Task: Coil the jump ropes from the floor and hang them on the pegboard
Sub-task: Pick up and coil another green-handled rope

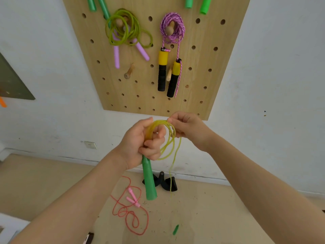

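My left hand (142, 143) grips the top of a green handle (149, 182) and holds several yellow-green rope loops (167, 138) wound around its fingers. My right hand (188, 129) pinches the same rope at the top of the loops. A loose strand drops toward the floor, where the rope's second green handle (175, 229) lies. A pink jump rope (130, 208) lies tangled on the floor below. On the wooden pegboard (202, 76) hang a coiled green rope with lilac handles (123, 30) and a purple rope with yellow-black handles (171, 30).
A bare wooden peg (129, 71) sticks out of the pegboard at lower left, another peg (169, 73) sits between the yellow-black handles. Green handles (204, 5) hang at the board's top. Black handle grips (165, 182) lie on the floor by the wall.
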